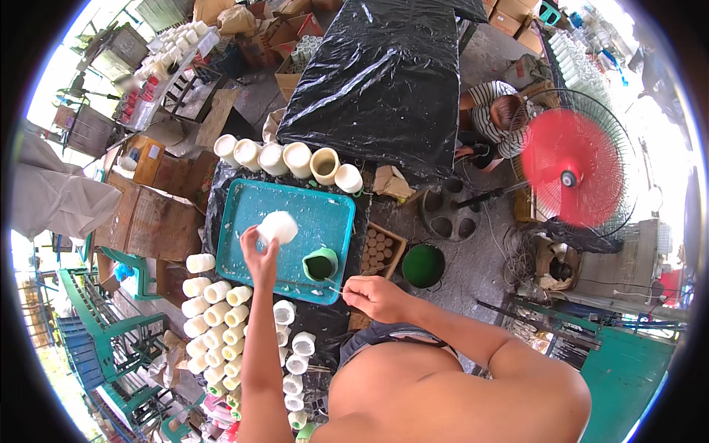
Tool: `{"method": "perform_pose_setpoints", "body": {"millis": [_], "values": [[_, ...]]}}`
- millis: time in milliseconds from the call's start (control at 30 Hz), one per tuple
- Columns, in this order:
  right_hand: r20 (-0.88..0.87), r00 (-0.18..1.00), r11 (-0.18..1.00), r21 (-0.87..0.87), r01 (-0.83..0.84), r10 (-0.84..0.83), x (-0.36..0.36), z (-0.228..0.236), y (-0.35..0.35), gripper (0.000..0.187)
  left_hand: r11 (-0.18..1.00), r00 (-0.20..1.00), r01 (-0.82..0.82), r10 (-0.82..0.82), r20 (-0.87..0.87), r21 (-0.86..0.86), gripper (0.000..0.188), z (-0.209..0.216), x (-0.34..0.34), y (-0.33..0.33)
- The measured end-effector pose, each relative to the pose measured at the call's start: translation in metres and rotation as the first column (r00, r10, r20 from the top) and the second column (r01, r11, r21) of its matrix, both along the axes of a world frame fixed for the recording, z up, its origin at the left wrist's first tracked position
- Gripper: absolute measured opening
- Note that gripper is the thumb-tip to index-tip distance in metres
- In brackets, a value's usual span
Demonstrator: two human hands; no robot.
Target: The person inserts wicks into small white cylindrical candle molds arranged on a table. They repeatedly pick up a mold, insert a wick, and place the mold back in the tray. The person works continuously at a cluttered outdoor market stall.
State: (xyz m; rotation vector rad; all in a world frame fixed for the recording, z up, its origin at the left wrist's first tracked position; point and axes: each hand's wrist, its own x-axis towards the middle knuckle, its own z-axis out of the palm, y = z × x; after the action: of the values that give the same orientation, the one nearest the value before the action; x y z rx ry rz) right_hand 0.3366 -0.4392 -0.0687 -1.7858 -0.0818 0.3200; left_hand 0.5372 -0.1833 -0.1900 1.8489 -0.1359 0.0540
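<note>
A head-worn fisheye looks down on the tray (242, 229) nearby.

Tray (321, 210): plastic, smooth, low sheen, rough white flecks. Black sheet (369, 81): plastic film, glossy, creased. White piece (278, 225): matt, waxy-looking, finer texture blurred. Drape (63, 188): cloth, matt, wrinkled. Brown carton (166, 225): cardboard-like, matt, scuffed.
</note>
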Motion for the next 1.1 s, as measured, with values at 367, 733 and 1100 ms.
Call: {"method": "perform_pose_setpoints", "body": {"millis": [367, 733, 1100], "values": [[-0.061, 0.953, 0.877, 0.413, -0.245, 0.295, 0.006, 0.026, 0.090, 0.031, 0.288, 0.966, -0.240, -0.018, -0.256, -0.927, 0.058, 0.107, -0.188, 0.148], [-0.051, 0.939, 0.915, 0.248, -0.318, 0.340, -0.065, 0.044, 0.143, 0.019, 0.266, 0.946, -0.314, 0.004, -0.324, -0.911, 0.068, 0.115, -0.351, 0.179], [0.193, 0.954, 0.952, 0.157, -0.262, 0.230, -0.198, 0.053, 0.199, 0.020, 0.788, 0.939, -0.196, -0.021, -0.344, -0.583, 0.027, 0.122, -0.474, 0.166]]}}
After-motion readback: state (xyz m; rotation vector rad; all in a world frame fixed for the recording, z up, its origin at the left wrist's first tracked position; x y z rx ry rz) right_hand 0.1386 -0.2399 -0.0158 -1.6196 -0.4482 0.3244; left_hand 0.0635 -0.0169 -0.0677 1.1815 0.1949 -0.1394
